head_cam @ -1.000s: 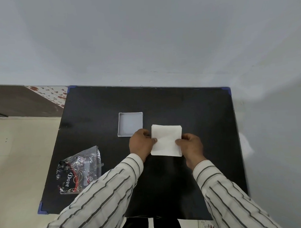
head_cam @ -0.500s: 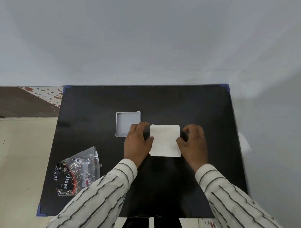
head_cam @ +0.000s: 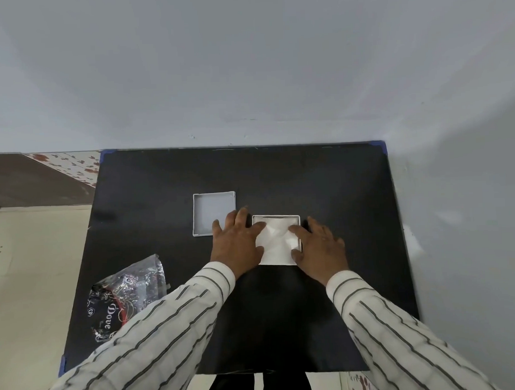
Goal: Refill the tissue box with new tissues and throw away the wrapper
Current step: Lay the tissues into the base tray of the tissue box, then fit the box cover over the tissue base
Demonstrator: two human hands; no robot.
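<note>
A stack of white tissues (head_cam: 277, 241) sits inside the square white tissue box (head_cam: 276, 217) near the middle of the black table. My left hand (head_cam: 237, 242) lies flat at the box's left side, fingers spread, fingertips pressing on the tissues. My right hand (head_cam: 318, 245) lies flat at the right side, its fingertips also on the tissues. The paper dents under the fingers. The box's white lid (head_cam: 214, 212) lies upside down just left of my left hand. The crumpled clear wrapper (head_cam: 125, 295) with dark print lies at the table's near left.
The black table (head_cam: 323, 178) stands against a grey wall at the back and right. A beige floor runs along its left edge. My striped sleeves (head_cam: 156, 338) cross the near half of the table.
The tissues went from being held by their edges above the table down into the box. Both hands opened flat and now press on the stack.
</note>
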